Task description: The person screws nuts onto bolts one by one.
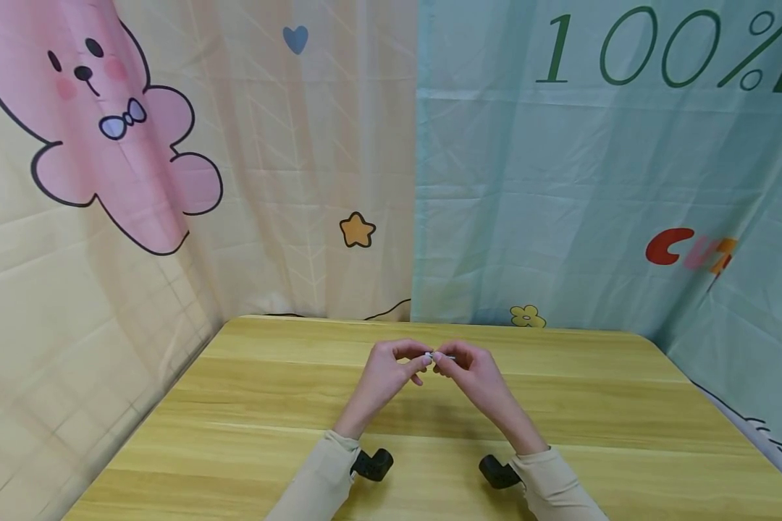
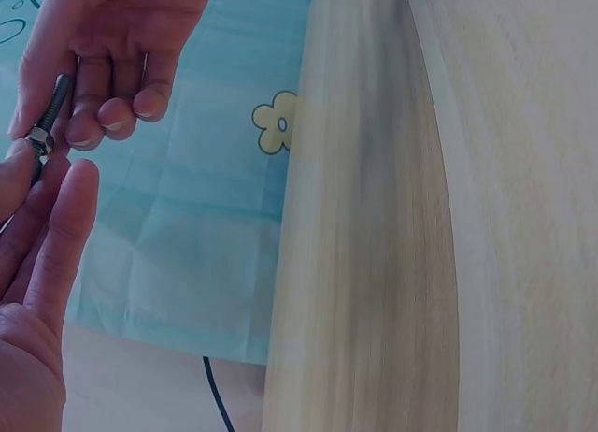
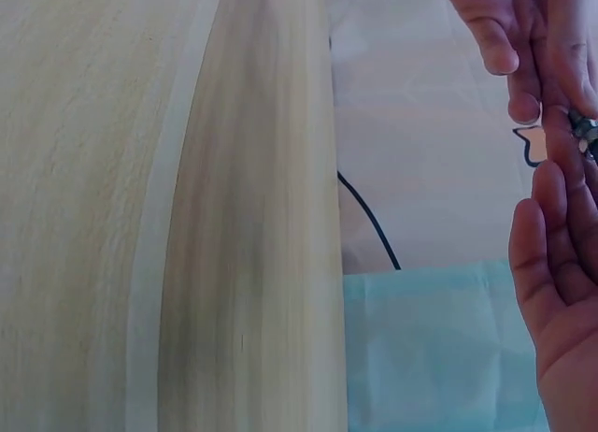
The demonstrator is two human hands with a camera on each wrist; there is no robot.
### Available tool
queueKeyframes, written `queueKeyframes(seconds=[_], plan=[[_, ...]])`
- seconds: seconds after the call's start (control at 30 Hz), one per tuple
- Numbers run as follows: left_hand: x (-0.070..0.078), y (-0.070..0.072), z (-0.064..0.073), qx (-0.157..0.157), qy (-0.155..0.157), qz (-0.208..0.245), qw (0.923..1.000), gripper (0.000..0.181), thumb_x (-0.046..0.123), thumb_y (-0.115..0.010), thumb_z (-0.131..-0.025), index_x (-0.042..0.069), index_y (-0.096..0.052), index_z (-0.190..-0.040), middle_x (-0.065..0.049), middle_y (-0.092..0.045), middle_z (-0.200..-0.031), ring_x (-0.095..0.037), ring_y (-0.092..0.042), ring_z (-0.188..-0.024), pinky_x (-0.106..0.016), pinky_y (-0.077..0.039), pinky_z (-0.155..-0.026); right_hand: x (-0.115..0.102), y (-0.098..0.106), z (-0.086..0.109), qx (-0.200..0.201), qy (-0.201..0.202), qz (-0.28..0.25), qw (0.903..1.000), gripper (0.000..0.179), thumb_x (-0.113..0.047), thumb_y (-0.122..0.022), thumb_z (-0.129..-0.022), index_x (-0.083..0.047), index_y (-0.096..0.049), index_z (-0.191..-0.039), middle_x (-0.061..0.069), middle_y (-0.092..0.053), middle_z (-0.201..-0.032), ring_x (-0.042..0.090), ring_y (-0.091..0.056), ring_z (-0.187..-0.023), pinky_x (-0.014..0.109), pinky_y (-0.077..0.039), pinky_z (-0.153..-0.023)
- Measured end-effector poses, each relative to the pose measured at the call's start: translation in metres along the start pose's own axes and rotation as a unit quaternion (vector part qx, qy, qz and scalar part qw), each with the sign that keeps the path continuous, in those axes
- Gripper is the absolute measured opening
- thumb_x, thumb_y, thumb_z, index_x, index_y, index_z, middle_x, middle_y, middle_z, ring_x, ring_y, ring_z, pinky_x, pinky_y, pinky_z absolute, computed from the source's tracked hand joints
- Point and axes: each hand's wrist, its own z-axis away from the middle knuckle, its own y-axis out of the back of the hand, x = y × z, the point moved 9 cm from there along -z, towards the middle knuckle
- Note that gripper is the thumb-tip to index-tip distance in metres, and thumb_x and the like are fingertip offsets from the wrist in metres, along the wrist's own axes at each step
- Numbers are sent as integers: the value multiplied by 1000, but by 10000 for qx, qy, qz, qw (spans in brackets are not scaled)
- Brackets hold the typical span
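Note:
In the head view my left hand (image 1: pixel 391 365) and right hand (image 1: pixel 472 369) meet above the table, fingertips close together around a small metal bolt (image 1: pixel 452 357). Seen from the left wrist, the bolt (image 2: pixel 58 97) has a dark threaded shank with a nut (image 2: pixel 40 139) on it. The left hand (image 2: pixel 33 348) pinches the bolt's lower end, partly hidden by its thumb. Fingers of the right hand (image 2: pixel 131 39) pinch at the nut, and the shank sticks up past it toward that palm. In the right wrist view fingers mostly cover the bolt (image 3: pixel 581 125).
A wooden table (image 1: pixel 267 405) lies under both hands. Behind it hang a cream curtain (image 1: pixel 287 159) and a blue-green curtain (image 1: pixel 560 188) with printed figures. A black wrist device (image 1: pixel 374 464) sits at the left cuff, another wrist device (image 1: pixel 498 472) at the right.

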Motion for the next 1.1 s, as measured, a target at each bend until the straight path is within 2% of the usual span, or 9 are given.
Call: queueKeyframes(seconds=[0.17, 0.23, 0.37, 0.47, 0.57, 0.77, 0.9, 1.0, 1.1], plan=[[0, -1, 0, 22, 12, 22, 10000, 13, 2, -66, -93, -2, -73, -103, -18, -70, -97, -19, -66, -77, -49, -59, -67, 2, 2, 0, 208, -243, 191, 9993, 19, -17, -59, -100, -3, -70, -94, 12, -67, -83, 18, -61, -75, 32, -52, -65], [0, -1, 0, 35, 35, 38, 10000, 12, 2, -66, -93, -2, -73, -102, -16, -71, -96, -27, -67, -80, -49, -59, -67, 1, 3, 1, 280, -276, 192, 9990, 17, -18, -60, -100, -4, -69, -97, 11, -67, -87, 20, -61, -80, 31, -52, -69], [-2, 0, 0, 104, 72, 15, 9999, 12, 1, -66, -93, -3, -73, -102, -16, -71, -94, -30, -67, -80, -48, -59, -65, -1, 3, 1, 277, -41, 55, 9996, 17, -13, -65, -96, -1, -65, -108, 10, -66, -102, 25, -62, -96, 36, -53, -81], [-2, 1, 0, 162, 83, -31, 9998, 13, 0, -65, -93, -4, -72, -103, -19, -70, -96, -18, -65, -74, -52, -59, -66, -4, 1, 1, 141, 217, -26, 9997, 19, -4, -68, -92, 2, -64, -110, 12, -65, -106, 27, -62, -102, 41, -53, -86], [-1, 2, 0, 168, 88, -39, 9998, 13, 0, -65, -93, -5, -72, -103, -21, -70, -97, -16, -65, -71, -52, -58, -67, -8, -1, 0, 58, 400, -27, 9992, 18, 1, -68, -91, 2, -64, -108, 14, -65, -105, 29, -63, -101, 42, -54, -85], [-2, 2, 0, 161, 95, -63, 9998, 13, 0, -65, -93, -4, -72, -103, -18, -71, -97, -16, -65, -72, -35, -60, -61, -6, -1, -1, 32, 274, 94, 9996, 16, -2, -67, -93, 2, -65, -108, 12, -67, -105, 27, -65, -101, 37, -55, -88], [-3, 2, -1, 168, 69, 1, 9998, 13, 0, -65, -94, -4, -72, -103, -20, -70, -97, -15, -65, -74, -39, -60, -63, 9, -1, -5, 116, 129, 243, 9996, 15, -8, -67, -94, -1, -68, -107, 9, -68, -104, 23, -66, -96, 34, -55, -84], [-4, 1, -1, 141, 77, 67, 9998, 12, 1, -65, -93, -3, -73, -102, -20, -70, -97, -15, -65, -75, -50, -59, -67, 25, -2, -9, 182, 108, 356, 9991, 13, -15, -66, -96, -5, -70, -103, 7, -69, -97, 22, -65, -87, 30, -54, -72], [-4, 0, -1, 111, 77, 87, 9999, 12, 1, -66, -93, -3, -73, -102, -18, -71, -97, -19, -66, -76, -53, -58, -68, 36, -1, -10, 244, -17, 376, 9990, 20, -25, -62, -99, -7, -72, -98, 5, -68, -88, 25, -61, -78, 29, -50, -62]])
